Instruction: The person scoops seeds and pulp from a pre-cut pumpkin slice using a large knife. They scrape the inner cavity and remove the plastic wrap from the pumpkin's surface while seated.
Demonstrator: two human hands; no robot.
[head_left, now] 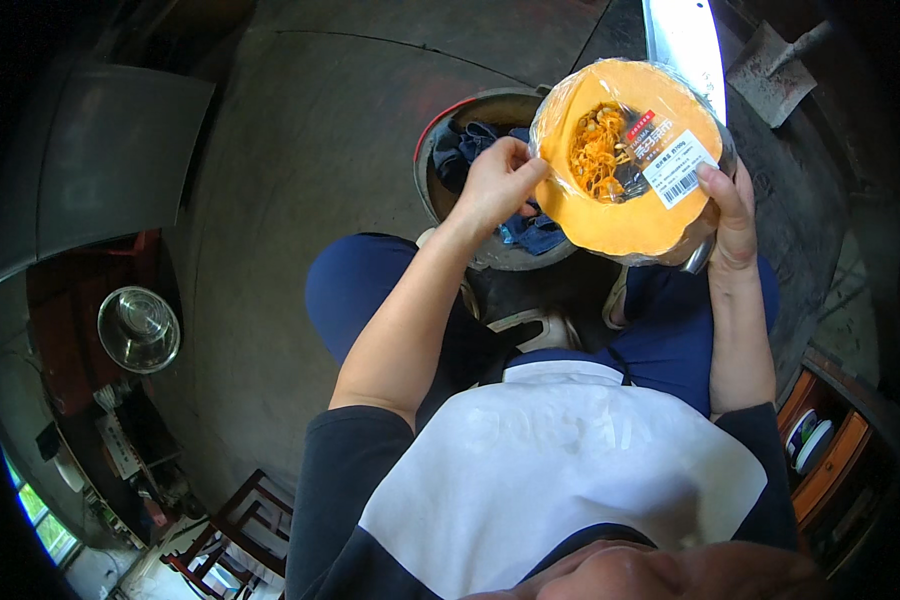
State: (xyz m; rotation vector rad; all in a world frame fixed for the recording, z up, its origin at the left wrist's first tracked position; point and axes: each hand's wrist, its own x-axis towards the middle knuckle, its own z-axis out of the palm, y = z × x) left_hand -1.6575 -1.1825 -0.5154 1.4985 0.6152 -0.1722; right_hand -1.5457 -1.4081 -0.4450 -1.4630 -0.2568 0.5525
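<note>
A cut pumpkin half point(630, 232) in clear plastic wrap is held up over my lap, its orange flesh, stringy pulp and seeds facing the camera. It bears a printed label point(679, 169). My left hand point(502, 176) pinches the wrap at the pumpkin's left edge with thumb and fingers. My right hand point(731, 210) grips the pumpkin's right side, thumb on the label. A wide-bladed knife point(686, 52) extends behind the pumpkin; its metal handle end shows below, beside my right palm. The fingers behind the pumpkin are hidden.
A round basin point(422, 169) with dark blue cloth stands on the floor between my feet, partly under the pumpkin. A shovel point(772, 75) lies at upper right. A shiny metal bowl point(139, 330) and a wooden chair point(229, 525) are at left. An open wooden cabinet point(832, 450) stands at lower right.
</note>
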